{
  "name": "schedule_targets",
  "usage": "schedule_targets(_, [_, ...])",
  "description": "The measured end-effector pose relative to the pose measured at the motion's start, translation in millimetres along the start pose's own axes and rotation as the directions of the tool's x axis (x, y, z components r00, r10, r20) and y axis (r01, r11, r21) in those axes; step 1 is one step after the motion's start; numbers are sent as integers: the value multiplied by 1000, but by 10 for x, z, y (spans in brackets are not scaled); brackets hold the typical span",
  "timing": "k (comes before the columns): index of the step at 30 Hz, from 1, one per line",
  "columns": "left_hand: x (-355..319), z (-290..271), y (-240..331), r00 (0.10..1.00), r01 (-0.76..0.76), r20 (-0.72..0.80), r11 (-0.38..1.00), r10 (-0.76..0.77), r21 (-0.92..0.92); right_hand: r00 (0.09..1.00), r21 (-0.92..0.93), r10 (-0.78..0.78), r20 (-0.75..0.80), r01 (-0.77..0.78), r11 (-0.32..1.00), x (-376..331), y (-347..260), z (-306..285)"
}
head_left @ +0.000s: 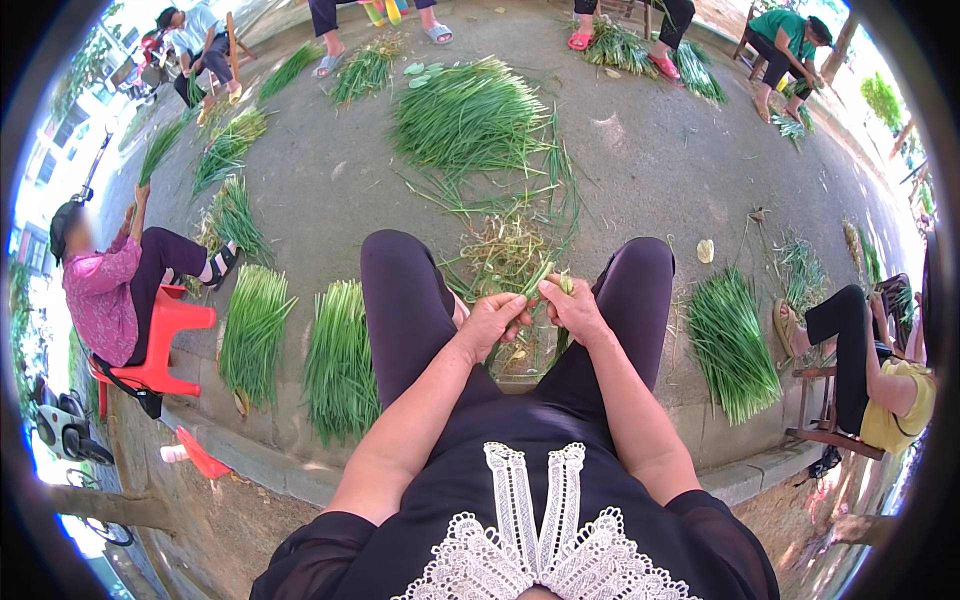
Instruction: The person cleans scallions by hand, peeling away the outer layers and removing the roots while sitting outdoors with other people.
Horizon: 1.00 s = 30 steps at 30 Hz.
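Between my knees, my left hand (494, 324) is closed around a small bunch of chives (541, 273), its pale ends sticking up past the fingers. Close beside it, my right hand (574, 306) pinches pale green stalk ends at the top of the bunch. Part of the stalks is hidden behind my fingers. Below and beyond both hands lies a heap of yellowed, dry leaves (505, 250) on the ground. A thick bundle of chives (341, 360) lies by my left knee, with another bundle (257, 330) farther left. To the right of my right knee rests one more chive bundle (735, 345).
A large chive pile (468, 115) lies ahead on the concrete. At left a person in a pink top (105, 295) sits on a red plastic stool (165, 335), holding up chives. A person in yellow (895, 400) sits at right. Several others sit farther off. A low curb (290, 475) runs behind.
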<state>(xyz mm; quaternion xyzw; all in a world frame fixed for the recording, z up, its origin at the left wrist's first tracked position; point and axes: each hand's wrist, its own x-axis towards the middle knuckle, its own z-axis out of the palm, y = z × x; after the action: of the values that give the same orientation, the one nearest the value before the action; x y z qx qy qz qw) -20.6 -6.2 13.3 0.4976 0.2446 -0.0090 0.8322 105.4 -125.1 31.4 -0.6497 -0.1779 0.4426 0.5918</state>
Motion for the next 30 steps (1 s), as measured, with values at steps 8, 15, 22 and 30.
schedule_targets(8, [35,9,-52,997,-46,-63,989,55,140,938,-428,-334,-90,266,864,41,105,-22])
schedule_targets(15, [23,9,-31,995,-36,-89,992,47,118,962,-449,-272,0,244,860,32,138,-25])
schedule_targets(22, [41,-9,-42,984,-28,-171,992,49,127,997,233,43,-70,-26,972,-29,-89,-22])
schedule_targets(30, [43,18,-33,987,-42,-146,992,60,119,987,331,113,-115,-70,941,11,-59,-52])
